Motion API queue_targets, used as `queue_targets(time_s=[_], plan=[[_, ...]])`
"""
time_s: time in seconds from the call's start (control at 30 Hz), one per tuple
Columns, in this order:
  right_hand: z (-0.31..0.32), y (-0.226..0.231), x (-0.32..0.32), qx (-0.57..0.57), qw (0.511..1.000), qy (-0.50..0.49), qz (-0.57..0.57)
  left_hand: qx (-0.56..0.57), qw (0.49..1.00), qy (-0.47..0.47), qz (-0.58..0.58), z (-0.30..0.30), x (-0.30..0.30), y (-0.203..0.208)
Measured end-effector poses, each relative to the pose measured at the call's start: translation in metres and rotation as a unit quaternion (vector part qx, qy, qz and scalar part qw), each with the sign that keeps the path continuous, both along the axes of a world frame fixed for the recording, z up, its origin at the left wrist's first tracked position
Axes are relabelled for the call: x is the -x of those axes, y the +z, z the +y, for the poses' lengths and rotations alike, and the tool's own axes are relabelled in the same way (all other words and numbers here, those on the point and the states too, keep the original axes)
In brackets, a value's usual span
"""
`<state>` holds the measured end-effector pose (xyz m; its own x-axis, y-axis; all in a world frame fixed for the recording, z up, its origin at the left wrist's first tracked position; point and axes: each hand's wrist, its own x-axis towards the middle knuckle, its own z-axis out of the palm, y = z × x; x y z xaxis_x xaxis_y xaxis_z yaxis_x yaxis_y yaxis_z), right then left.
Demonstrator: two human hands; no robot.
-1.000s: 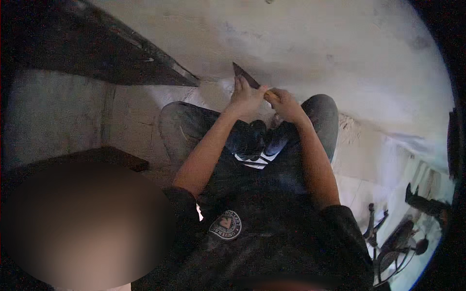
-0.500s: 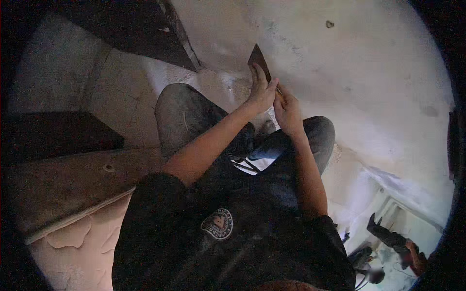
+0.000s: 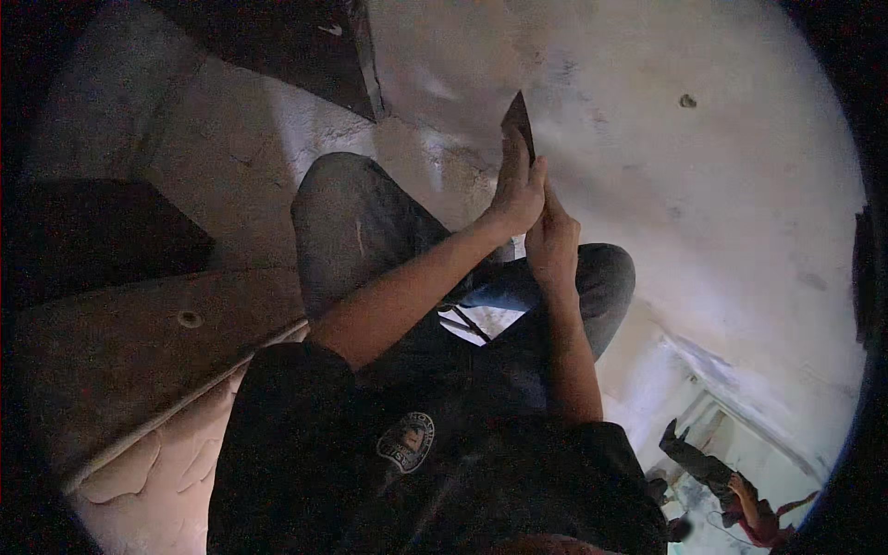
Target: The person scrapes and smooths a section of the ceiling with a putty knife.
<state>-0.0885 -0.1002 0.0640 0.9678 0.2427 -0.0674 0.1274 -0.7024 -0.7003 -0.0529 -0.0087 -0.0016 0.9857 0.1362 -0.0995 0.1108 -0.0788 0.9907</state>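
A dark, thin flat plate with a pointed tip [image 3: 521,117] stands up beyond my hands, close to the pale wall. I cannot make out what kind of tool it is. My left hand [image 3: 520,192] presses along the plate with its fingers stretched up its face. Just right of it, my right hand [image 3: 553,239] closes around the lower end, which the two hands mostly hide. The hands touch each other above my bent knees.
The pale, stained wall [image 3: 703,185] fills the upper right. A dark board [image 3: 277,55] is at the upper left, with another dark panel [image 3: 102,236] below it. A quilted mattress [image 3: 153,472] lies at the lower left. Another person [image 3: 721,481] is at the lower right.
My hands and the plate have shifted slightly to the right in view, and the plate stands more upright. The left hand's fingers point up more steeply. The surroundings have also shifted with the view.
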Motion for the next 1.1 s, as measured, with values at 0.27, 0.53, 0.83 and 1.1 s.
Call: queue_targets(time_s=[0.27,0.53,0.83,1.1], plan=[[0.024,0.006,-0.012,0.058,0.998,0.029,0.019,0.133,0.988,-0.075,0.002,0.036,-0.003,0.026],[0.03,0.004,-0.013,0.0,1.0,0.018,0.025,0.17,0.984,0.04,0.026,0.033,-0.009,0.021],[0.03,0.009,0.019,-0.011,0.998,-0.066,0.009,0.047,0.998,0.002,-0.046,0.018,0.007,0.02],[0.018,0.014,0.017,-0.009,0.999,-0.051,0.003,0.048,0.999,-0.006,-0.003,0.009,0.002,0.017]])
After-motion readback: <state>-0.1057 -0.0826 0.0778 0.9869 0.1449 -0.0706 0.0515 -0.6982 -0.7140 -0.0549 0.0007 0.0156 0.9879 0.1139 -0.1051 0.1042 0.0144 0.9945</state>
